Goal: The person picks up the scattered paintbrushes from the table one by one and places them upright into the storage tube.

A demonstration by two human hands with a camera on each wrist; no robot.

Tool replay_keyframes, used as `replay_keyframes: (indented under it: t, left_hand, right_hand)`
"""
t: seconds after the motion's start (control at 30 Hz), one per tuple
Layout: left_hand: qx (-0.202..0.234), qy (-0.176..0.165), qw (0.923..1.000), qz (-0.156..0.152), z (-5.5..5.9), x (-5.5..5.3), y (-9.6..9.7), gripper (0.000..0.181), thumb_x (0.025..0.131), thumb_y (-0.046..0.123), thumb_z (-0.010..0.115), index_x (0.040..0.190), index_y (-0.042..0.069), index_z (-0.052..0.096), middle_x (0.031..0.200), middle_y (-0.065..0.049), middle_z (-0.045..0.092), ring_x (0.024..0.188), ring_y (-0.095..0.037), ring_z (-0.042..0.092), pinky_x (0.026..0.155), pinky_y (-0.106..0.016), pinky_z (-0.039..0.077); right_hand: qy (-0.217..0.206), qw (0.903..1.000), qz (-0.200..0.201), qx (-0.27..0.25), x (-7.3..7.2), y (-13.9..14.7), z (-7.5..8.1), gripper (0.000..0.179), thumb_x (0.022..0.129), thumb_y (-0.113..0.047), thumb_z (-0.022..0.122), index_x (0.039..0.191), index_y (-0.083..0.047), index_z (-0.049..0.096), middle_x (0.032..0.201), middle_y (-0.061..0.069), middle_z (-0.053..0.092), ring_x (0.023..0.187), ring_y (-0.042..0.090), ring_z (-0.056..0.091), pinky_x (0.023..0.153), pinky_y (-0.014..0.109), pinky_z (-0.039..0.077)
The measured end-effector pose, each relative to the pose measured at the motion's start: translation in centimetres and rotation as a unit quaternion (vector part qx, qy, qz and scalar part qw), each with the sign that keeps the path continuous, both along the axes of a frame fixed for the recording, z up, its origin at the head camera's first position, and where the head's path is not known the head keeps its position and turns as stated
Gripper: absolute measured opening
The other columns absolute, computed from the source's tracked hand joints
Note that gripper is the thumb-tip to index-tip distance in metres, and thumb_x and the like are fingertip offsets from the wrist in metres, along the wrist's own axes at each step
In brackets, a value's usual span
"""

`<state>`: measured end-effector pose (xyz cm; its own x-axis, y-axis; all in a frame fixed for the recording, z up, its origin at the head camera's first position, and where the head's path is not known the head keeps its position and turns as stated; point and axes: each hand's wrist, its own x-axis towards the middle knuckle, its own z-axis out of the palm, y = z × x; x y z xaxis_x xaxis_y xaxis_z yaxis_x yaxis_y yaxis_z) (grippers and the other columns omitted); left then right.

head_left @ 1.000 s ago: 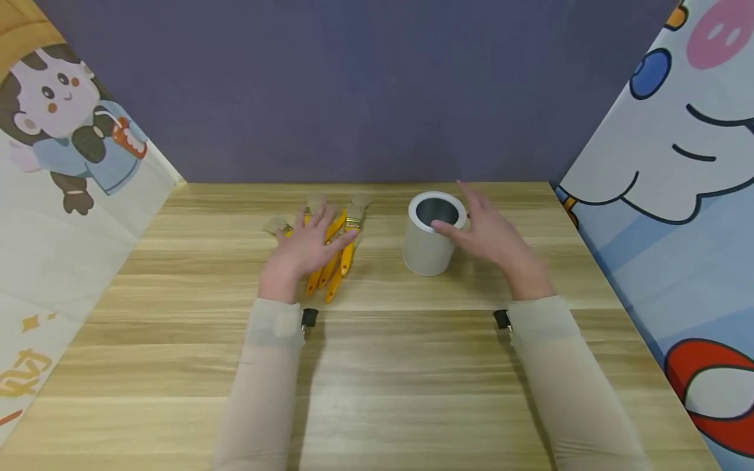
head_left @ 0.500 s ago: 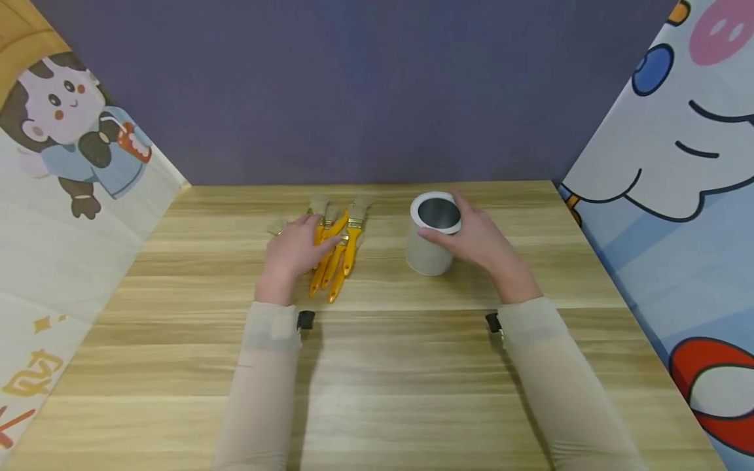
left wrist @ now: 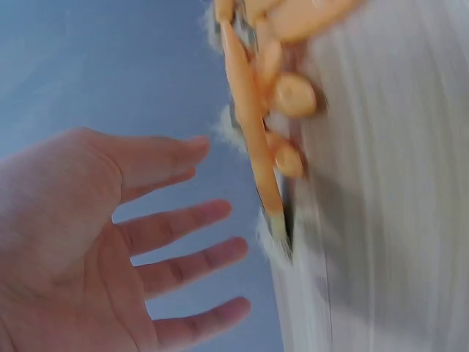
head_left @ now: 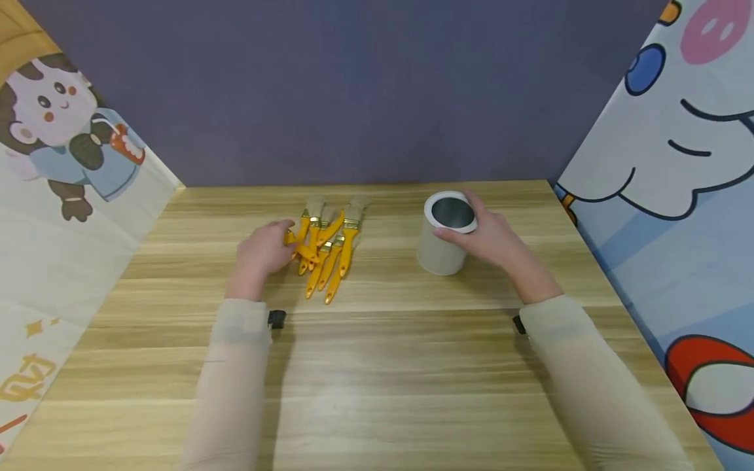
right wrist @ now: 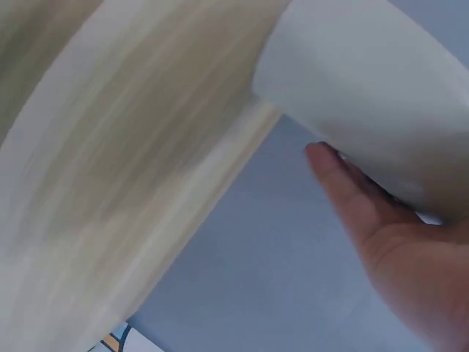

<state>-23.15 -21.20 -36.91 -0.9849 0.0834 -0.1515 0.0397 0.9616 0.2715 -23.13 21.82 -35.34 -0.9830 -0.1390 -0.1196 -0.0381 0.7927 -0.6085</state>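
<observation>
Several paintbrushes with yellow handles and pale bristles point(head_left: 349, 242) lie in an overlapping heap, left of centre. My left hand point(head_left: 265, 248) is at the heap's left side, beside a paintbrush point(head_left: 306, 253) lying slantwise over others. In the left wrist view, the fingers of that hand point(left wrist: 183, 264) are spread and hold nothing, with a gap to the nearest paintbrush point(left wrist: 249, 117). On the right a white cylindrical container point(head_left: 438, 252) stands upright, dark inside. My right hand point(head_left: 491, 239) grips it at the top, thumb on the near rim and fingers on the far side.
The wooden table point(head_left: 365, 379) ends at a dark purple back wall point(head_left: 365, 91). Cartoon-printed panels rise along the left point(head_left: 76, 248) and right point(head_left: 665, 183) sides. Dark wrist mounts point(head_left: 277, 319) show at the sleeve cuffs.
My left hand has drawn back leftward from over the paintbrushes, and one paintbrush now lies slantwise by it. My right hand has taken hold of the container, which has shifted slightly right.
</observation>
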Motion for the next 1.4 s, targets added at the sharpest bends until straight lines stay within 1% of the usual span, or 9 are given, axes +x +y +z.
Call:
replay_keyframes:
  t: [0.2,0.33,0.53,0.73,0.9,1.0,1.1,1.23,1.4]
  left_hand:
    - [-0.008,0.010,0.9997,-0.021,0.0,-1.0,-1.8,0.061,0.100,0.014,0.066,0.159,0.009,0.048,0.162,-0.031,0.045,0.142,-0.056,0.049,0.107,-0.074,0.047]
    - [-0.021,0.015,0.9990,-0.036,-0.3,-1.7,-2.3,0.061,0.099,0.006,0.062,0.158,0.009,0.049,0.162,-0.032,0.042,0.139,-0.057,0.051,0.105,-0.073,0.049]
    - [-0.042,0.006,0.9978,-0.051,-0.9,-2.6,-3.4,0.072,0.090,-0.008,0.053,0.159,0.009,0.047,0.163,-0.033,0.040,0.143,-0.057,0.046,0.112,-0.074,0.043]
    - [-0.058,-0.009,0.9966,-0.057,-1.7,-3.2,-4.4,0.067,0.094,0.000,0.057,0.160,0.009,0.046,0.160,-0.030,0.047,0.145,-0.056,0.045,0.114,-0.074,0.040]
    - [-0.060,-0.017,0.9955,-0.071,-1.7,-3.6,-3.8,0.067,0.095,0.002,0.055,0.161,0.014,0.046,0.159,-0.028,0.050,0.145,-0.056,0.046,0.111,-0.075,0.043]
    - [-0.057,-0.018,0.9954,-0.075,-1.6,-3.7,-3.7,0.064,0.096,0.003,0.055,0.159,0.014,0.050,0.157,-0.026,0.053,0.144,-0.054,0.048,0.112,-0.074,0.043]
    - [-0.062,-0.020,0.9951,-0.075,-1.6,-3.8,-3.9,0.059,0.098,0.007,0.058,0.156,0.012,0.052,0.156,-0.026,0.055,0.144,-0.054,0.049,0.113,-0.073,0.043]
    - [-0.073,-0.021,0.9944,-0.073,-1.8,-4.1,-4.2,0.055,0.102,0.015,0.062,0.156,0.011,0.052,0.156,-0.027,0.055,0.143,-0.053,0.050,0.114,-0.073,0.042]
    - [-0.080,-0.015,0.9940,-0.073,-1.8,-4.2,-4.2,0.055,0.104,0.023,0.066,0.155,0.011,0.052,0.153,-0.028,0.056,0.140,-0.053,0.053,0.110,-0.073,0.045]
  right_hand:
    - [0.000,0.9998,0.009,0.017,-0.2,1.2,0.3,0.123,0.084,-0.084,0.067,0.173,-0.029,0.001,0.166,0.031,0.038,0.149,0.053,0.043,0.115,0.070,0.041]
    - [0.004,0.9998,0.010,0.018,-0.4,1.6,0.2,0.122,0.083,-0.083,0.069,0.173,-0.028,0.006,0.164,0.031,0.042,0.147,0.052,0.045,0.114,0.069,0.043]
    - [-0.004,0.9999,0.010,0.001,-1.0,1.5,0.0,0.122,0.084,-0.082,0.070,0.173,-0.028,0.006,0.167,0.026,0.039,0.150,0.049,0.044,0.115,0.068,0.042]
    - [-0.012,0.9997,0.019,0.005,-2.0,2.0,0.2,0.122,0.087,-0.083,0.065,0.173,-0.030,-0.004,0.172,0.026,0.030,0.155,0.051,0.037,0.120,0.070,0.036]
    - [-0.025,0.9990,0.036,-0.009,-2.1,3.5,0.5,0.117,0.091,-0.078,0.064,0.169,-0.037,-0.014,0.176,0.026,0.017,0.159,0.051,0.029,0.125,0.069,0.031]
    - [-0.042,0.9973,0.046,-0.040,-2.0,4.1,0.6,0.114,0.093,-0.070,0.068,0.167,-0.044,-0.014,0.180,0.019,0.008,0.159,0.049,0.030,0.123,0.068,0.035]
    - [-0.045,0.9955,0.048,-0.068,-1.9,4.1,0.9,0.112,0.093,-0.065,0.073,0.168,-0.045,-0.008,0.181,0.010,0.003,0.163,0.044,0.023,0.124,0.068,0.033]
    - [-0.027,0.9975,0.033,-0.056,-2.1,3.5,1.1,0.115,0.090,-0.072,0.071,0.171,-0.038,-0.004,0.181,0.008,0.002,0.167,0.042,0.011,0.128,0.071,0.022]
    - [-0.022,0.9994,-0.011,-0.024,-2.4,2.8,0.7,0.125,0.083,-0.084,0.069,0.171,-0.035,-0.005,0.180,0.016,0.010,0.163,0.048,0.019,0.125,0.072,0.028]
